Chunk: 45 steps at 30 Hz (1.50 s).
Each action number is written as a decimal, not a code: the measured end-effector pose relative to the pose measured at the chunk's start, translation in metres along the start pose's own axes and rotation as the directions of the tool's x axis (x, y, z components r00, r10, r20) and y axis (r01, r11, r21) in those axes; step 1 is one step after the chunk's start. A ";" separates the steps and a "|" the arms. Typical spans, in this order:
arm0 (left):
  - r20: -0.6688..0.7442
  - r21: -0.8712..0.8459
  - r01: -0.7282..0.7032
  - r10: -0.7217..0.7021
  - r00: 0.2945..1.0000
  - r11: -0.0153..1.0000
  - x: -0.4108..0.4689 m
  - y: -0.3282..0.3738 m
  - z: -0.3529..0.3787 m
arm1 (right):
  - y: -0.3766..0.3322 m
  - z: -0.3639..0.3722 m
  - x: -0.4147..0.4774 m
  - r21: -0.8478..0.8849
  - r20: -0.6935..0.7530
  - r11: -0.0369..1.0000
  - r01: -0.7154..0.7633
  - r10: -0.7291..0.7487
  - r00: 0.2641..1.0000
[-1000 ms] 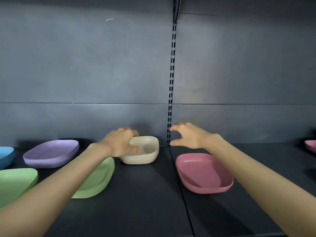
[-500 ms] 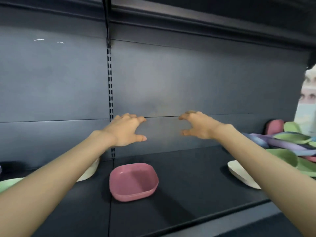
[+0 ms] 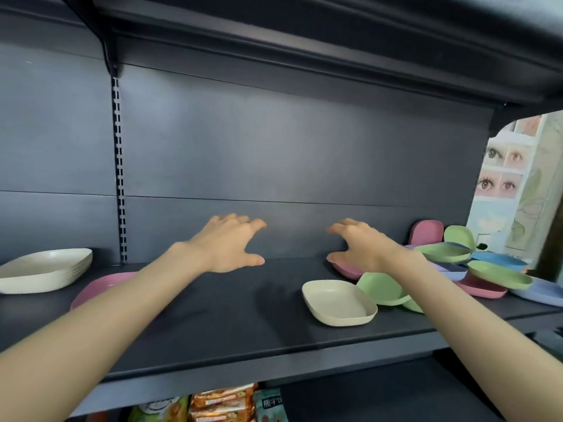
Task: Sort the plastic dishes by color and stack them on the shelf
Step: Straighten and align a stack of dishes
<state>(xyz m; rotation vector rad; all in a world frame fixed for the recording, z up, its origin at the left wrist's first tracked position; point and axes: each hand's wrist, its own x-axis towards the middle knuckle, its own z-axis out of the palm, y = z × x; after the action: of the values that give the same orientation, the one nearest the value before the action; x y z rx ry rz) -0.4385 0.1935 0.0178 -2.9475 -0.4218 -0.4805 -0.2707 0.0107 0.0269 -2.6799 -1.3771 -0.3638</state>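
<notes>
Plastic dishes (image 3: 487, 263) lay jumbled at three o'clock on the shelf (image 3: 243, 324).
Left hand (image 3: 227, 243) and right hand (image 3: 358, 246) hovered, fingers spread wide, empty; cream stack (image 3: 45, 269) at nine o'clock.

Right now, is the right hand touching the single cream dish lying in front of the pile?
Apart. The head view shows the right hand open above the shelf, with dark shelf surface visible between it and the cream dish.
</notes>
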 end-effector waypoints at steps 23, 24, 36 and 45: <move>0.074 -0.197 0.095 -0.082 0.994 0.976 0.115 0.052 0.079 | 0.119 0.067 0.084 0.129 0.061 0.985 0.111 -0.119 0.991; 0.081 -0.220 0.115 -0.100 0.992 0.969 0.112 0.057 0.083 | 0.123 0.070 0.083 0.134 0.064 0.982 0.135 -0.145 0.987; 0.089 -0.666 0.361 -0.410 0.908 0.653 0.040 0.134 0.136 | 0.159 0.116 0.033 0.386 0.097 0.874 0.295 -0.357 0.929; 0.190 -0.718 0.461 -0.490 0.851 0.522 0.023 0.156 0.144 | 0.160 0.109 0.013 0.338 0.118 0.864 0.372 -0.431 0.894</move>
<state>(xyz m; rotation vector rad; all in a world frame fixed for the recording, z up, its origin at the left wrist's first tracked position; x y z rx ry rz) -0.3301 0.0744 -0.1228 -3.5484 -1.3665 -0.9765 -0.1156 -0.0501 -0.0725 -2.2081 -1.8801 0.0828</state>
